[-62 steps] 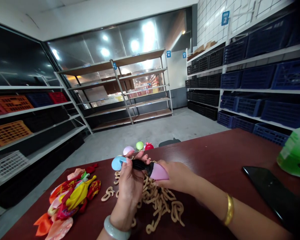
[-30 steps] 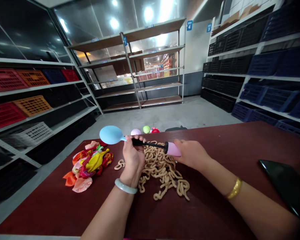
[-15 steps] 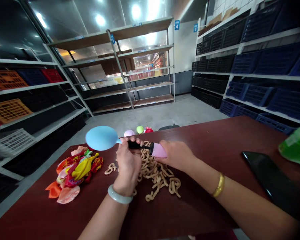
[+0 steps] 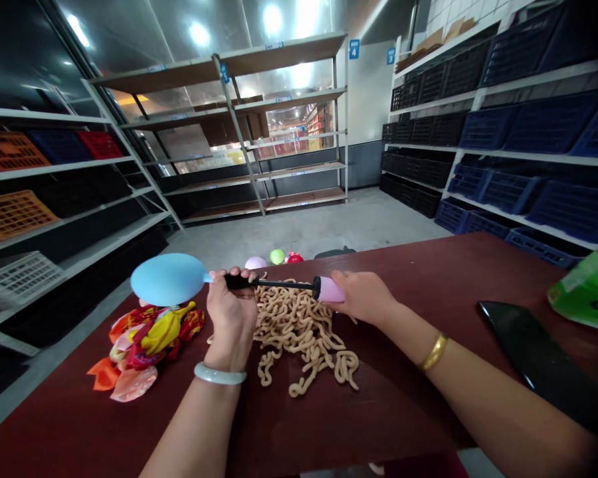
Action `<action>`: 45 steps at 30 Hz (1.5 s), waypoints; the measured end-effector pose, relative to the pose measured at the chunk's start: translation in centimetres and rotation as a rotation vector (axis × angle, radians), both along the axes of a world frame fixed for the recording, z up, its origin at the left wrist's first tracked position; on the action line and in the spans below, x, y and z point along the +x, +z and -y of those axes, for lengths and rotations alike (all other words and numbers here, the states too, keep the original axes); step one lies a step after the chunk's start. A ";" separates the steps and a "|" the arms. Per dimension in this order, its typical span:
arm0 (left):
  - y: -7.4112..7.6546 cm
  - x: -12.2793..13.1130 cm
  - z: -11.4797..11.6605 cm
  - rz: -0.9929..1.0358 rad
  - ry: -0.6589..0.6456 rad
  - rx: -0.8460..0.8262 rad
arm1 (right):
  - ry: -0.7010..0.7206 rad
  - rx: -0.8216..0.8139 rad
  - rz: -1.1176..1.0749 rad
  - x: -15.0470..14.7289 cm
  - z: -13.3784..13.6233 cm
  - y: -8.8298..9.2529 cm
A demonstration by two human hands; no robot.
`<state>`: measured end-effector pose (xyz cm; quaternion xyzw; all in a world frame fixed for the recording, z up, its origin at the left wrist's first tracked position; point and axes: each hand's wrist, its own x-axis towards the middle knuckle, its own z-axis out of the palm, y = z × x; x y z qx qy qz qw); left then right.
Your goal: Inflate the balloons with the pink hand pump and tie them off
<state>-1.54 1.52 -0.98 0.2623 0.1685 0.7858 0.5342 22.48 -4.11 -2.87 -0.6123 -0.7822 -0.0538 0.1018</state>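
Observation:
A light blue balloon (image 4: 168, 279), partly inflated, sits on the left end of a hand pump (image 4: 285, 284). My left hand (image 4: 232, 305) wraps round the pump's black nozzle end, its fingers by the balloon's neck. My right hand (image 4: 361, 297) grips the pink barrel of the pump, with the dark rod showing between the two hands. Below lies a heap of tan, curled, rope-like pieces (image 4: 299, 325) on the table. Left of my left hand is a pile of limp balloons (image 4: 152, 338) in yellow, red, orange and pink, partly covered by the blue balloon.
A dark red table (image 4: 408, 378) carries everything. To the right lie a black phone-like slab (image 4: 523, 345) and a green bag (image 4: 591, 285). Beyond the far edge show a lilac balloon (image 4: 255, 263), a green one (image 4: 277, 256) and a red one (image 4: 295, 257). Shelves with crates (image 4: 513, 186) line the sides.
My hands have moved apart, the left one going left with the balloon and the right one slightly right. More of the pump's rod now shows between them.

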 end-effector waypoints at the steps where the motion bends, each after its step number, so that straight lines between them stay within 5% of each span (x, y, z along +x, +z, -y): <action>1: -0.2 0.7 0.3 -0.008 -0.016 0.004 | 0.004 -0.007 -0.005 -0.2 0.1 0.1; 8: -1.5 5.6 3.7 -0.060 -0.196 0.003 | 0.028 0.001 -0.101 -2.3 1.4 0.2; 14: -1.3 6.1 4.6 -0.083 -0.222 0.004 | 0.038 -0.021 -0.148 -3.0 1.8 0.2; 19: -0.1 4.7 3.9 -0.081 -0.229 0.032 | 0.052 -0.002 -0.180 -3.0 1.5 0.3; 25: 1.8 -0.8 1.2 0.073 -0.090 0.005 | 0.040 -0.024 -0.143 -1.9 0.5 0.3; 29: 1.6 -2.6 -0.1 0.122 -0.062 0.015 | 0.033 -0.086 -0.111 -0.6 0.1 0.5; 34: 0.2 0.0 0.0 0.047 -0.037 0.009 | -0.037 -0.109 -0.031 -0.1 0.3 0.8; 45: -1.5 6.5 4.7 -0.090 -0.265 0.027 | -0.038 -0.073 -0.175 -2.8 2.0 0.9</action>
